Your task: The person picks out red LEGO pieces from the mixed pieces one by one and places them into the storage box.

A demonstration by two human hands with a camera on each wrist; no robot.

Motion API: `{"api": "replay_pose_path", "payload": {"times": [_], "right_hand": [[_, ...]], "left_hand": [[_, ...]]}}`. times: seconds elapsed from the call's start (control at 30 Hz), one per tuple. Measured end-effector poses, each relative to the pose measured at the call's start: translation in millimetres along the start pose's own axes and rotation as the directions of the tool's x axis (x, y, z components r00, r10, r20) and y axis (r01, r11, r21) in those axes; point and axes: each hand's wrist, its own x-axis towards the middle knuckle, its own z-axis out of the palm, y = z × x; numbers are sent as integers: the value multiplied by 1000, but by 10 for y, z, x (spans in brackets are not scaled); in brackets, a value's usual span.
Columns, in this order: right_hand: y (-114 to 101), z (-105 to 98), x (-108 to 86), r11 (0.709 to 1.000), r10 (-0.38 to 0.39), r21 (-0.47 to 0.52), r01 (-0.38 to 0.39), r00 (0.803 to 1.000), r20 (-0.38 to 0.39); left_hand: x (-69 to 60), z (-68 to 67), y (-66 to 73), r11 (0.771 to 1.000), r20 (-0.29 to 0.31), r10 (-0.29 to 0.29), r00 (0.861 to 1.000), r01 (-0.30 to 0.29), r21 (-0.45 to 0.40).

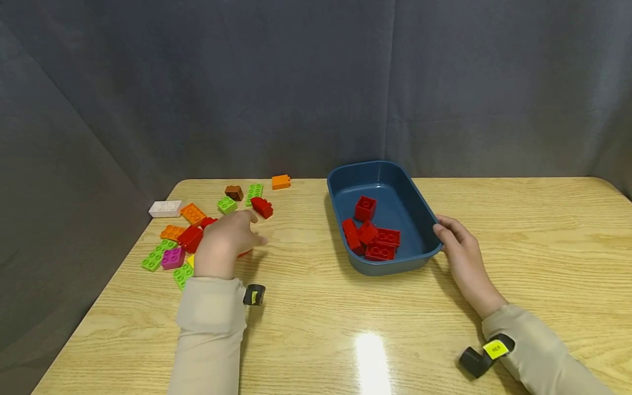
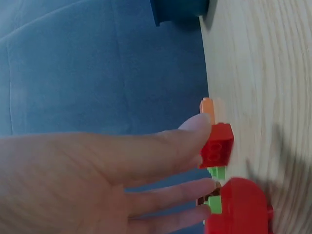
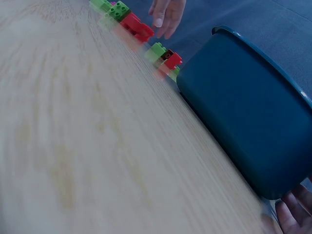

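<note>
My left hand (image 1: 229, 241) hovers over the toy bricks at the left, fingers apart and holding nothing. Ahead of its fingertips lies a red brick (image 1: 261, 207), which shows beside the thumb in the left wrist view. Below the hand is a rounded red brick (image 2: 243, 204), mostly hidden from the head view. My right hand (image 1: 461, 252) holds the near right corner of a blue plastic bin (image 1: 382, 267), thumb at the rim and fingers against the outer wall. Inside the bin lie several red bricks (image 1: 365, 208), mostly at its near left.
Around the left hand lie green bricks (image 1: 227, 205), orange bricks (image 1: 193, 214), a magenta brick (image 1: 173, 258), a brown brick (image 1: 234, 192), a white brick (image 1: 165, 208) and another red brick (image 1: 190, 239). A single orange brick (image 1: 281, 182) sits at the table's back edge, before a grey curtain (image 1: 296, 88).
</note>
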Motion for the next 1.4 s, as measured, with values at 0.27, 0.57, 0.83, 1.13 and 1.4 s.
{"api": "replay_pose_path", "payload": {"times": [0.27,0.57,0.83,1.13,1.4], "right_hand": [[-3,9,4,1000,22,10,-22,1000,-11],[3,31,10,1000,9,8,-9,1000,-10],[-2,26,15,1000,1,9,-1,1000,-5],[-8,8,9,1000,8,-12,-8,1000,-5],[-14,-3,3,1000,5,-6,-5,1000,-4]], "left_hand": [[7,-23,-131,998,75,-59,995,60,-12],[-1,2,-180,993,96,-122,988,122,9],[55,47,-166,993,103,-115,988,114,20],[119,94,-157,994,99,-100,990,94,59],[136,97,-102,993,72,-93,993,87,76]]}}
